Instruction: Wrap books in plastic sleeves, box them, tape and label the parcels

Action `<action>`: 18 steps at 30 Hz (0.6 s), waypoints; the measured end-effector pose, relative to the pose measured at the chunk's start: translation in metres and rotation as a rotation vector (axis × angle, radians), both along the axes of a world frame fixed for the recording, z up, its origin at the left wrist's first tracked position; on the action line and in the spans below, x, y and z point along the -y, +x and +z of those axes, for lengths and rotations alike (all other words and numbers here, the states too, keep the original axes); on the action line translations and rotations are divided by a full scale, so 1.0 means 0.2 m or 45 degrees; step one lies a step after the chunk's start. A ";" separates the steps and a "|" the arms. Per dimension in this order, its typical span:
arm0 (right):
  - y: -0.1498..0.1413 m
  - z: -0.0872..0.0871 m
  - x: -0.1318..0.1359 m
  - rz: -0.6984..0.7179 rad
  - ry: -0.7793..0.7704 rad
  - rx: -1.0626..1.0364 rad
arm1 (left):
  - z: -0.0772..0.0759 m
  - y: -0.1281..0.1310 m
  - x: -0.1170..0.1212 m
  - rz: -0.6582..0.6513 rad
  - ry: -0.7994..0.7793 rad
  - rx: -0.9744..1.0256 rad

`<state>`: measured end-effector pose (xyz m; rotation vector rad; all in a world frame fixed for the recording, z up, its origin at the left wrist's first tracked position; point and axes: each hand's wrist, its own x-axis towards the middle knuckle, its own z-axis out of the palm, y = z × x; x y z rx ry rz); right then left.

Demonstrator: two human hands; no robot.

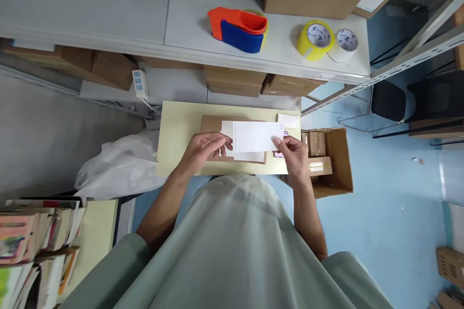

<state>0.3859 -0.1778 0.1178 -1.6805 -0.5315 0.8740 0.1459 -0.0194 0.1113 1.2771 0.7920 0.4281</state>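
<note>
On the pale yellow table [179, 128], a brown cardboard package [212, 124] is lying beneath a white paper slip [255, 136] that the right hand [295, 155] is pinching by its right end, while the left hand [203, 149] is hovering at its left edge, grip unclear.

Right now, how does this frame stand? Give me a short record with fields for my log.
Right hand: pinches the white sheet at its right end, thumb on top
Left hand: fingertips at the sheet's left end; contact unclear
Under the sheet: flat brown cardboard on a pale yellow tabletop
Shelf beyond: orange-and-blue tape dispenser, yellow tape roll
Right of tabletop: open carton holding smaller boxes
Left of tabletop: white plastic bag
Unclear: any print on the sheet
</note>
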 end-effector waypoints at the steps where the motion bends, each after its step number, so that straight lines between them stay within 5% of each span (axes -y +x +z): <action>1: -0.04 0.03 -0.02 -0.002 0.008 0.015 | 0.02 -0.06 0.01 -0.037 0.004 -0.012; 8: -0.35 0.11 -0.17 0.079 0.013 0.139 | 0.11 -0.38 0.00 -0.015 0.164 -0.007; 18: -0.65 0.08 -0.35 0.135 -0.195 0.401 | 0.08 -0.69 -0.16 0.018 0.181 -0.037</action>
